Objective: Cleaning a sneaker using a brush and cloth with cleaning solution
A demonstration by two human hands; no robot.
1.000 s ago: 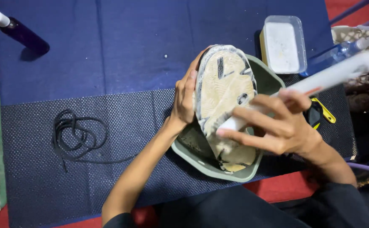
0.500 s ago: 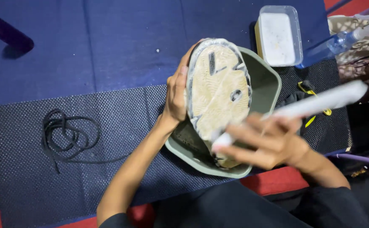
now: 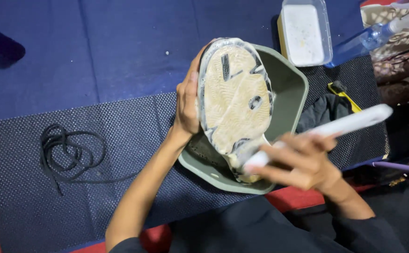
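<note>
**Over the basin: brush has dropped to the heel end**

Over the green basin, dead centre of the view, sits the shoe, sole up and tipped toward the camera, toe at 12 o'clock and heel at 6. It's wet and foamy, pale tan tread with dark inserts.

What changed: a second ago the brush was up around the middle of the sole with its handle angled off to 2 o'clock. Now its head is down at the heel, about 6 o'clock on the sole, and the handle lies flatter, pointing to 3. The shoe itself has also turned a bit more upright. My read is the scrubbing has worked its way down the sole and is now on the last stretch at the heel.

Grips: left hand is clamped on the shoe's edge at 9 o'clock, fingers curled round the side. Right hand is wrapped closed around the brush handle near the head, a bit motion-blurred.

Further out: clear tub of whitish stuff at 1 o'clock, blue spray bottle just right of it, dark cloth at 3, a loose black lace well off at 9 on the dotted mat.
</note>
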